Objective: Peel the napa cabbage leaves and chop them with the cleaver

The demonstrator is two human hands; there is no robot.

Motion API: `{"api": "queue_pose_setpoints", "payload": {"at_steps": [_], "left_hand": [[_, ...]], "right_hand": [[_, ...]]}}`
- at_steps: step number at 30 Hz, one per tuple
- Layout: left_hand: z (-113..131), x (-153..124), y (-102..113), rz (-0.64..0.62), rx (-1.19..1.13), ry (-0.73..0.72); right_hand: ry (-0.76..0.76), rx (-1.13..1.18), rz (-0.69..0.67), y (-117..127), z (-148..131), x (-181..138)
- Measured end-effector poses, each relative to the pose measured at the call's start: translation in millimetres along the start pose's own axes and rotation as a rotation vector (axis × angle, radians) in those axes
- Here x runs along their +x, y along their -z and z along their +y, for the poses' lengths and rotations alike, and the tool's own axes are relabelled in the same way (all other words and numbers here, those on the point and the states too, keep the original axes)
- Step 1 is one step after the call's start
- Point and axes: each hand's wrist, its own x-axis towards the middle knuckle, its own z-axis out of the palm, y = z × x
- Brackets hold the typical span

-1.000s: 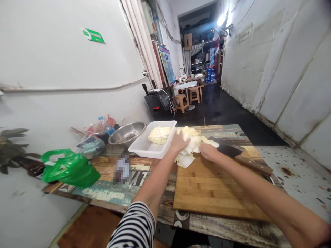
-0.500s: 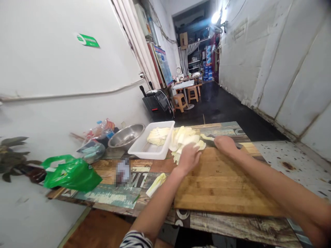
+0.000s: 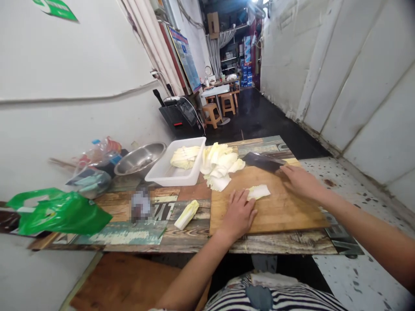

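On the wooden cutting board (image 3: 275, 218) lies a pale napa cabbage leaf (image 3: 261, 191). The bent fingers of my left hand (image 3: 239, 211) hold down its left end, which they partly cover. My right hand (image 3: 296, 179) has its fingers closed around the handle of a dark-bladed cleaver (image 3: 262, 160) at the board's far edge. The blade lies nearly flat and points left. Beside it, a pile of loose cabbage leaves (image 3: 220, 164) overlaps the board's far left corner. A small cabbage heart (image 3: 187, 214) rests on the table left of the board.
A white plastic tub (image 3: 175, 178) with stacked cabbage leaves stands behind on the left, beside a steel bowl (image 3: 141, 157). Farther left are plastic bags and a green bag (image 3: 61, 214). The patterned table (image 3: 285, 246) ends close to my body.
My left hand has come back from the leaf pile onto the board, where a leaf now lies. My right hand has shifted to the cleaver's handle. The whole view has tilted down and right.
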Motion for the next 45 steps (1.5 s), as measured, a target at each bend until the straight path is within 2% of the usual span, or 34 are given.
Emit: {"api": "queue_pose_setpoints", "payload": {"at_steps": [4, 8, 11, 14, 18, 21, 23, 27, 34, 45], "left_hand": [[10, 24, -6, -0.056, 0.089, 0.066], [19, 39, 5, -0.094, 0.176, 0.010], [14, 27, 15, -0.072, 0.177, -0.028], [-1, 6, 10, 0.010, 0.155, -0.071], [-15, -9, -6, 0.141, 0.127, -0.145], [-14, -9, -14, 0.154, 0.135, -0.138], [-12, -8, -15, 0.156, 0.146, -0.113], [-7, -8, -15, 0.188, 0.148, -0.096], [-4, -6, -13, 0.229, 0.150, -0.104], [-1, -6, -10, 0.222, 0.126, -0.103]], "right_hand": [[-0.078, -0.070, -0.045, 0, -2, 28], [-0.103, -0.095, -0.037, 7, 7, 29], [-0.133, -0.090, -0.004, 27, 21, 4], [-0.142, -0.037, 0.019, 47, 18, -37], [-0.057, 0.058, -0.013, 56, -24, -82], [0.032, -0.082, -0.020, 53, -57, -95], [0.124, -0.177, -0.023, 49, -69, -98], [0.253, -0.196, -0.021, 44, -76, -98], [0.277, -0.216, -0.002, 39, -68, -88], [0.257, -0.210, -0.101, 52, -69, -84]]}}
